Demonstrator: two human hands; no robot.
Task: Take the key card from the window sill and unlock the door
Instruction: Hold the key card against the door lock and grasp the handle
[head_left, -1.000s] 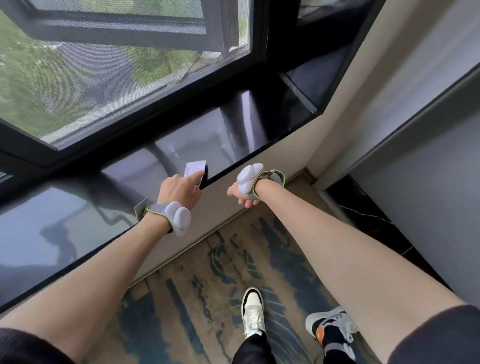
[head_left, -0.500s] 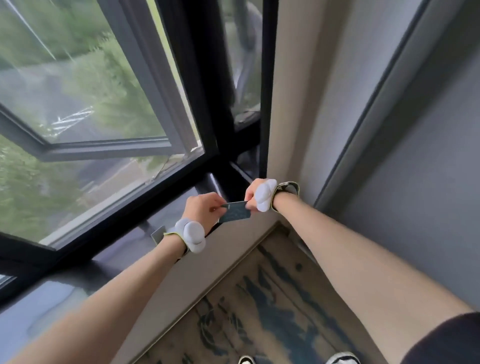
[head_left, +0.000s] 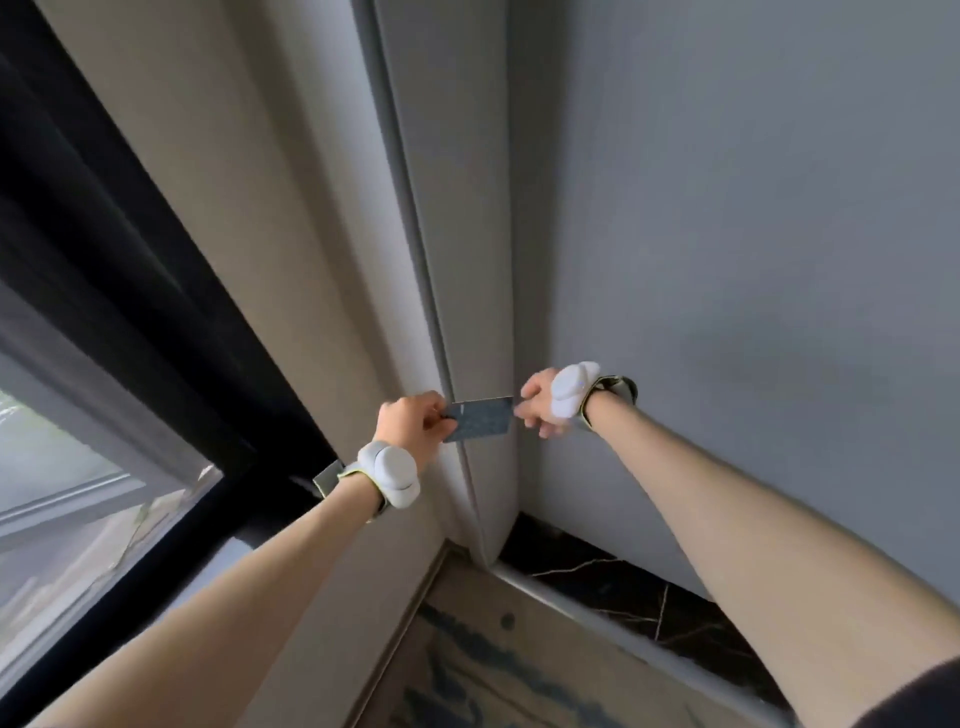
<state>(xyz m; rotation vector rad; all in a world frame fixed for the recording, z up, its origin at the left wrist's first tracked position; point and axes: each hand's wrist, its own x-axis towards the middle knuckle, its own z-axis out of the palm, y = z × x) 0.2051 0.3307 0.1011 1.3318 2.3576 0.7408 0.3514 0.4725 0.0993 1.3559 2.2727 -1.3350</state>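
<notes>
View swung from window to wall corner; left hand, right hand pinch dark speckled key card ends.

Key card dull speckled grey plastic, wrist pods smooth glossy white plastic, wall matt painted grey, threshold strip glossy black veined marble.

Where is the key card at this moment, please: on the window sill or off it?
Off it. The key card is in the air, pinched between the left hand and right hand, before the grey wall corner.
</notes>
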